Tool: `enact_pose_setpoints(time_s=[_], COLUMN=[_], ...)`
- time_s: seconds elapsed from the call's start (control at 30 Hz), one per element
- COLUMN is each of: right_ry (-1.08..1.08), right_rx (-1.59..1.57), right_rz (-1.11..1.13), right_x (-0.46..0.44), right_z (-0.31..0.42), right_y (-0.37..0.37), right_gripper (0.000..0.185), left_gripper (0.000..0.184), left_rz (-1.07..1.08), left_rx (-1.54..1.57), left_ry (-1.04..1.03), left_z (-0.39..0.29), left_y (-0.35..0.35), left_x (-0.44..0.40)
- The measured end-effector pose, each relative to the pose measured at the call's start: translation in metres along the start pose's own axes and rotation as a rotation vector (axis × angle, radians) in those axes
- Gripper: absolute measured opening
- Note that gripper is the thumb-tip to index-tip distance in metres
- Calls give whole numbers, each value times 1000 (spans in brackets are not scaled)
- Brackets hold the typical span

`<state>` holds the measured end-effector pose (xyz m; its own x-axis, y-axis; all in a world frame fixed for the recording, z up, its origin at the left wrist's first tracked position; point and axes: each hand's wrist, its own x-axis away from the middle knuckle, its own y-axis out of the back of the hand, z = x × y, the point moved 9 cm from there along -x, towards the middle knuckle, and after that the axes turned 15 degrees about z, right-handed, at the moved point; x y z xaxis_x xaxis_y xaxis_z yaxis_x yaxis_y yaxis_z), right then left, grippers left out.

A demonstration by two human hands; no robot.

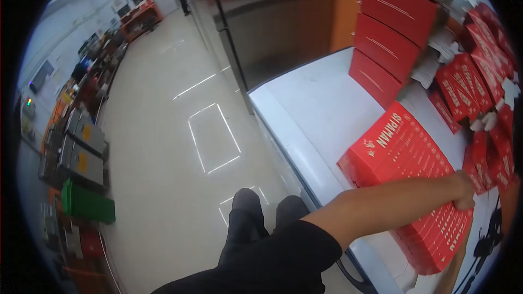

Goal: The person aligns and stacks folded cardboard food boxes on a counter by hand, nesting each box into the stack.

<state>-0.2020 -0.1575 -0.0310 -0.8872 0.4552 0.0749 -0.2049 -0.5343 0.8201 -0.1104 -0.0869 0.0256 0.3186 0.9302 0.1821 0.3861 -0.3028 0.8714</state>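
A large red printed carton lies at an angle on the white table, white lettering on its upper face. My left arm reaches across the carton, and my left hand is closed at its right edge, fingers curled there. Part of my right forearm shows along the carton's lower right side. The fingers of my right hand are hidden behind the carton and my left hand.
Stacked red boxes stand at the table's back. More red cartons crowd the right, where another person's pale-gloved hand shows. Dark cables hang at lower right. A green bin stands across the floor.
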Motion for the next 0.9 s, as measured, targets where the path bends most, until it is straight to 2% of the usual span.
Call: enact_pose_setpoints(time_s=[0.37, 0.67, 0.83, 0.87, 0.9], right_ry=[23, 39, 66, 69, 68], right_rx=[-52, -66, -99, -107, -117], right_rz=[-54, -99, -170, -202, -232], right_x=[-17, -13, -6, 7, 16], right_z=[-6, -7, -7, -8, -6], right_y=[-8, -8, -15, -13, -14], right_gripper=[53, 54, 55, 55, 55], left_gripper=[58, 59, 52, 47, 41], left_rz=[70, 22, -22, -46, 14], left_rx=[19, 34, -65, -88, -190], left_ry=[21, -3, -22, -92, -128], left_z=[-1, -1, -4, -8, -4], left_y=[-5, -4, -4, -2, -18], left_x=[-7, -9, -15, -8, -40])
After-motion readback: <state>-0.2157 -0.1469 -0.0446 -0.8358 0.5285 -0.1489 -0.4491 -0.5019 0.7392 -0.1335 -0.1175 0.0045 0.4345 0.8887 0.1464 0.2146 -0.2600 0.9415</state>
